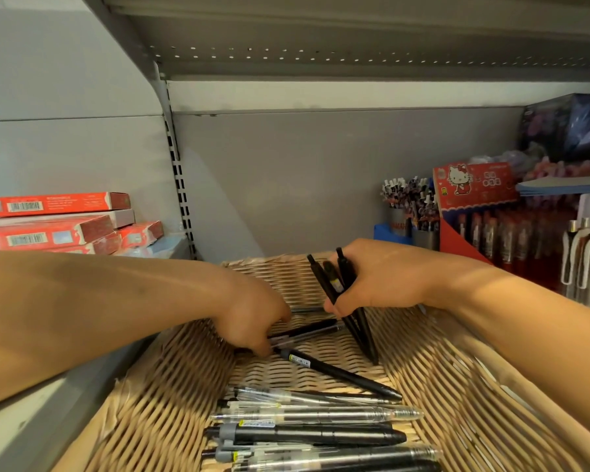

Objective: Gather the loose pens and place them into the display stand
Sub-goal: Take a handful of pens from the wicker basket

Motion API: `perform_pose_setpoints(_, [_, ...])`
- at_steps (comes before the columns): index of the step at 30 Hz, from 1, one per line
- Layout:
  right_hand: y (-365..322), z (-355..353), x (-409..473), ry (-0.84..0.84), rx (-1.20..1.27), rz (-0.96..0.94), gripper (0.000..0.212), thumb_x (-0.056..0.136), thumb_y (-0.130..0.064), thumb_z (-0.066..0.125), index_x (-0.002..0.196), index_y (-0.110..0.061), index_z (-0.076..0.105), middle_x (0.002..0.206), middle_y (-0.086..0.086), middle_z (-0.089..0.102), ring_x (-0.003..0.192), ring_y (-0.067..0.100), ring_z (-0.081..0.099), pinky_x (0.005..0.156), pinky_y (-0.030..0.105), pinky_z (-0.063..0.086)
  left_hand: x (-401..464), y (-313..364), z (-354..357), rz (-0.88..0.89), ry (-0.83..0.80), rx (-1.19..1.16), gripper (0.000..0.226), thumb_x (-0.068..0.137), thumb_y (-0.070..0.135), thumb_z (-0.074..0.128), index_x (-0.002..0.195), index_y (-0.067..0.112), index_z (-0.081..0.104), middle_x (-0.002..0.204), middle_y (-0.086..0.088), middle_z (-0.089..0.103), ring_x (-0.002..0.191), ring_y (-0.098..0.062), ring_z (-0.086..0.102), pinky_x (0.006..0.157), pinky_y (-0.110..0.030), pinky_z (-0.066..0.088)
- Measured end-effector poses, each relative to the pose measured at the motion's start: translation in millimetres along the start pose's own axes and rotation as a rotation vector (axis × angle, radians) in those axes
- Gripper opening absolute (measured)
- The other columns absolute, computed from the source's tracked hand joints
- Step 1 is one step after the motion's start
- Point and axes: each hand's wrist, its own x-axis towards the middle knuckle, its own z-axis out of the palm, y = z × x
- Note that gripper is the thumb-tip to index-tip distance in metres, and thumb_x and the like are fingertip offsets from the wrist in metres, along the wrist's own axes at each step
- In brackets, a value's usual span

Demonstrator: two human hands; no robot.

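Loose pens (314,434) in wicker basket (457,386), stacked boxes (55,223) left, display stand (470,212) behind right

Two bare forearms enter the view from the near edge, one on each side. No sleeve covers either arm up to the frame edge. The left hand (252,318) and right hand (382,277) are bare, without gloves. The wrists are bare. Fingertips are partly hidden, so nails cannot be judged.
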Motion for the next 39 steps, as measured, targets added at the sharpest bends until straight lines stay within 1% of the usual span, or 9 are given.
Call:
perform_pose_setpoints(5, [-3.5,1.4,0.0,0.01,-0.044,0.02,0.018,0.085,-0.028,0.078,0.103,-0.026,0.072,0.099,-0.003,0.076,0.093,0.015,0.071,0.091,0.04,0.056,-0.3,1.1,-0.2,-0.004,-0.069,0.053,0.032,0.097,0.034,0.058,0.121,0.014,0.062,0.101,-0.005,0.063,0.092,-0.023,0.057,0.078,-0.034,0.044])
perform_pose_setpoints(12, [-1.5,0.9,-0.6,0.046,-0.022,0.054,0.009,0.086,-0.024,0.075,0.093,-0.025,0.069,0.091,0.0,0.075,0.088,0.016,0.071,0.084,0.035,0.057,-3.8,-6.3,-2.7,-0.057,0.189,-0.029,0.026,0.096,0.029,0.054,0.116,0.02,0.068,0.106,-0.003,0.068,0.097,-0.02,0.061,0.08,-0.031,0.05])
perform_pose_setpoints(17, [-0.8,0.9,0.5,0.06,-0.014,0.056,0.009,0.086,-0.022,0.074,0.094,-0.021,0.07,0.09,0.002,0.075,0.087,0.02,0.072,0.08,0.038,0.057,-2.8,-6.4,-10.2,-0.04,0.441,-0.278,0.023,0.094,0.028,0.056,0.106,0.024,0.075,0.084,0.005,0.069,0.078,-0.013,0.062,0.075,-0.032,0.052])
perform_pose_setpoints(21, [-2.0,1.7,0.7,0.08,-0.024,0.042,0.009,0.085,-0.022,0.074,0.092,-0.021,0.069,0.088,0.002,0.072,0.087,0.02,0.07,0.076,0.035,0.054,-2.4,-3.6,-15.7,0.028,0.642,-0.548,0.021,0.091,0.031,0.064,0.111,0.031,0.072,0.104,0.007,0.073,0.095,-0.013,0.066,0.09,-0.036,0.053])
perform_pose_setpoints(24, [-2.4,1.7,1.2,0.096,-0.029,0.044,0.012,0.086,-0.024,0.074,0.095,-0.02,0.067,0.084,-0.001,0.07,0.086,0.019,0.069,0.076,0.035,0.053,-3.8,-2.6,-17.5,0.09,0.724,-0.737,0.021,0.086,0.024,0.073,0.106,0.024,0.065,0.091,0.002,0.074,0.086,-0.018,0.068,0.087,-0.042,0.054])
perform_pose_setpoints(30, [-3.3,1.5,0.2,0.089,-0.004,0.045,0.012,0.087,-0.024,0.074,0.096,-0.021,0.066,0.089,0.002,0.069,0.087,0.02,0.067,0.079,0.036,0.053,-1.0,-4.1,-17.3,0.141,0.593,-1.077,0.032,0.086,-0.001,0.064,0.108,0.021,0.056,0.088,-0.001,0.077,0.084,-0.014,0.071,0.071,-0.029,0.056])
perform_pose_setpoints(33, [-2.9,0.8,-0.4,0.106,-0.017,0.068,0.01,0.088,-0.023,0.072,0.095,-0.016,0.069,0.089,0.007,0.072,0.085,0.023,0.069,0.077,0.042,0.055,0.6,-4.4,-15.2,0.031,0.428,-0.663,0.03,0.091,0.015,0.063,0.12,0.023,0.058,0.114,-0.003,0.072,0.103,-0.019,0.067,0.091,-0.035,0.054])
perform_pose_setpoints(36, [-3.2,-0.2,-1.1,0.094,0.0,0.054,0.007,0.089,-0.023,0.073,0.096,-0.024,0.07,0.095,0.003,0.074,0.092,0.019,0.07,0.09,0.042,0.057,-2.8,-1.0,-6.0,0.037,0.098,-0.292,0.054,0.096,0.035,0.06,0.147,0.031,0.041,0.145,0.004,0.05,0.118,-0.011,0.05,0.092,-0.024,0.038])
perform_pose_setpoints(39, [-2.9,1.6,-1.0,0.061,-0.001,0.024,0.008,0.09,-0.029,0.074,0.097,-0.029,0.07,0.094,-0.006,0.073,0.093,0.012,0.068,0.09,0.034,0.055,-5.7,1.2,-2.3,0.068,-0.049,-0.183,0.055,0.099,0.038,0.057,0.15,0.035,0.036,0.148,0.002,0.044,0.115,-0.011,0.042,0.09,-0.025,0.03])
